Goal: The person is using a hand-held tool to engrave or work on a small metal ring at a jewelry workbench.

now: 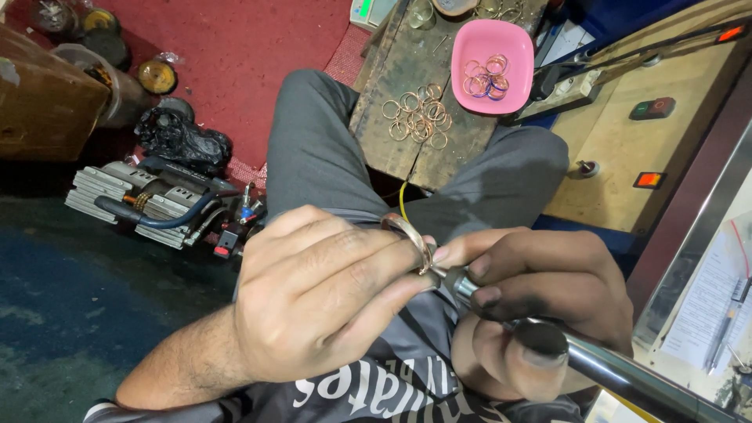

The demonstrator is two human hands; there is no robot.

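Metal bangle (409, 238), thin and round: pinched in the fingertips of the left hand (313, 294), its lower edge touching the tip of the steel rod (595, 360). Right hand (540, 301): closed around that rod, just beside the bangle. Pink tray (492, 39): square with rounded corners, well beyond the bangle on the wooden table (399, 149), holding a small heap of rings. Loose rings (419, 116): spread on the table left of the tray. Rocker switches (650, 179): orange-lit, rectangular, on the tan panel right of the tray. Grey motor unit (137, 200): on the floor, far left of the bangle.
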